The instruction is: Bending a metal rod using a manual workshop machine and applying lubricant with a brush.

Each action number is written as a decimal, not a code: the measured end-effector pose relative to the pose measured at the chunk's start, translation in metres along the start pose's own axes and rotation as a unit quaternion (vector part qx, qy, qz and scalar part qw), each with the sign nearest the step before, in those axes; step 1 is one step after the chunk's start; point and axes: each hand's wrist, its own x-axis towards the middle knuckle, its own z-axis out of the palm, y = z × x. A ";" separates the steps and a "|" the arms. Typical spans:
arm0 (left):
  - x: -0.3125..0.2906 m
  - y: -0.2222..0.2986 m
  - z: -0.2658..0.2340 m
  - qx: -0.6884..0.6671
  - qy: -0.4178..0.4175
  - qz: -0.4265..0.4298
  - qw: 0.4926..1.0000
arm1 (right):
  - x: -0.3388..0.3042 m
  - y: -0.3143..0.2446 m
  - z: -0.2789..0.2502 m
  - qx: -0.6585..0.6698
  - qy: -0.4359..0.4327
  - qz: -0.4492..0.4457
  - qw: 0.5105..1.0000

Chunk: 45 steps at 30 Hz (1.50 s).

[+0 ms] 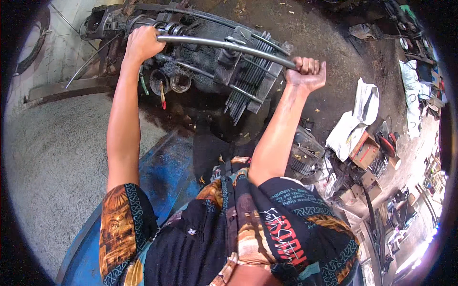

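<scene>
A long, slightly bent grey metal bar (pixel 229 46) runs across the top of a dark, greasy engine block (pixel 210 66). My left hand (pixel 142 44) grips the bar's left end, close to the engine's round openings. My right hand (pixel 307 72) is closed in a fist around the bar's right end, past the engine's finned edge. Both arms reach forward and up from my patterned short sleeves. Thin metal rods (pixel 248 93) stick out of the engine below the bar.
The engine sits on a dirty concrete floor (pixel 57 157). A blue drum rim (pixel 167 167) lies under my chest. A white cloth (pixel 353 121), open boxes (pixel 365 150) and scattered parts crowd the right side. A finned engine part (pixel 305 152) lies near my right elbow.
</scene>
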 end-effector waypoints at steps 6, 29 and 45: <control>-0.022 -0.010 -0.009 -0.019 0.061 0.021 0.998 | -0.019 -0.009 0.006 0.015 0.013 0.014 1.000; -0.149 0.076 0.040 -0.156 0.048 -0.167 0.972 | 0.100 -0.001 0.078 -0.195 0.012 0.166 0.967; -0.209 0.069 0.042 -0.530 -0.021 -0.125 0.839 | 0.058 0.172 0.121 -0.850 0.006 -0.041 0.525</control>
